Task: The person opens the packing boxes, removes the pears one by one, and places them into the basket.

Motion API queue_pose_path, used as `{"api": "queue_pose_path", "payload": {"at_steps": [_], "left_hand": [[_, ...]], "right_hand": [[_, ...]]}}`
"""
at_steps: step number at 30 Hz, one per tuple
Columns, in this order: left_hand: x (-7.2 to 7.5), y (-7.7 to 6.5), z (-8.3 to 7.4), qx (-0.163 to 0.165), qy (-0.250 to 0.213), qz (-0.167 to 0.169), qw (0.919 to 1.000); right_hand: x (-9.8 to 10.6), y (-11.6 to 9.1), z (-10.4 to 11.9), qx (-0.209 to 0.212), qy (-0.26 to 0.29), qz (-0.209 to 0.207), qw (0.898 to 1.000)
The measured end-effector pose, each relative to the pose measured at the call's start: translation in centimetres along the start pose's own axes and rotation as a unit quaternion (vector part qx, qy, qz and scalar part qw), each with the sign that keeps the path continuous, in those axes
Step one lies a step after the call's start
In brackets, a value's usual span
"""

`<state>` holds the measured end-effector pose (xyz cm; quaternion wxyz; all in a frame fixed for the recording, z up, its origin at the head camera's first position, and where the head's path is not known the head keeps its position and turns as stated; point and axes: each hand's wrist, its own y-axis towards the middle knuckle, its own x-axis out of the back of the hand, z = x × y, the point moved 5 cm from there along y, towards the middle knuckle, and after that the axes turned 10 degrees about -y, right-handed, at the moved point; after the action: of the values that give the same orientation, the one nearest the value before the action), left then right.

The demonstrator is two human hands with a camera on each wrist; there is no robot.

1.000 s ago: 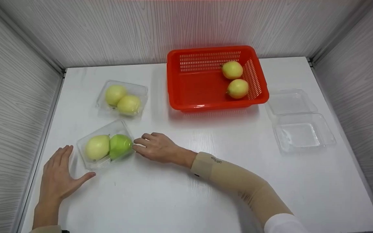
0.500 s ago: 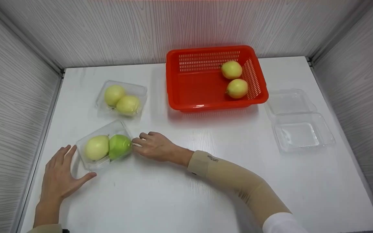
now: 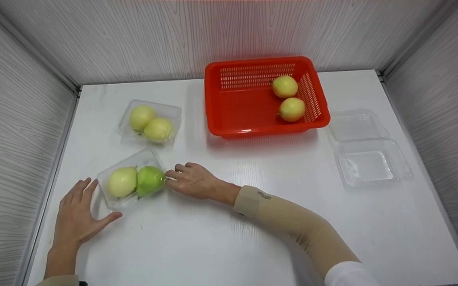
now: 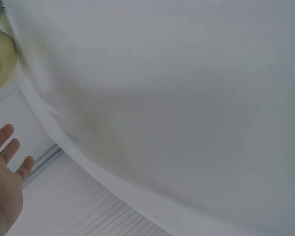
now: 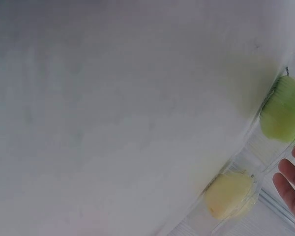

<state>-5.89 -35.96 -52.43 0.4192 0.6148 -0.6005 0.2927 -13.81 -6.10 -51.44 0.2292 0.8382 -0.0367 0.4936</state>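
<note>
A clear plastic clamshell box [image 3: 149, 155] at the left of the table holds a yellow pear [image 3: 122, 182] and a green pear [image 3: 149, 181]. My left hand [image 3: 77, 214] lies at the box's left side, fingers straight and thumb spread below its near corner. On the opposite side, my right hand [image 3: 192, 180] has its bent fingertips right at the box's right edge, beside the green pear. The left wrist view shows the left fingers [image 4: 8, 150] just below the box. In the right wrist view, the right fingers [image 5: 289, 179] are loosely extended close to the green pear.
Behind this box stands a second clear box [image 3: 171, 111] with two yellow pears [image 3: 158, 130]. A red basket [image 3: 261, 132] at the back holds two yellow pears [image 3: 292, 109]. An unfolded, clear clamshell [image 3: 366, 163] lies at the right. Wood-grain panels [image 3: 141, 39] border the table.
The box with the green pear has shifted slightly to the right in the head view. Both hands have moved a little with it, keeping to its two sides.
</note>
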Motion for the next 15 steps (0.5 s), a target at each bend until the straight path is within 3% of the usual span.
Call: {"api": "queue_pose_path", "payload": {"at_steps": [15], "left_hand": [[-0.7,0.2,-1.2,-0.026,-0.003,-0.005,0.9996]], "right_hand": [[0.5,-1.4,-0.2,-0.017,0.013,-0.028,0.999]]}}
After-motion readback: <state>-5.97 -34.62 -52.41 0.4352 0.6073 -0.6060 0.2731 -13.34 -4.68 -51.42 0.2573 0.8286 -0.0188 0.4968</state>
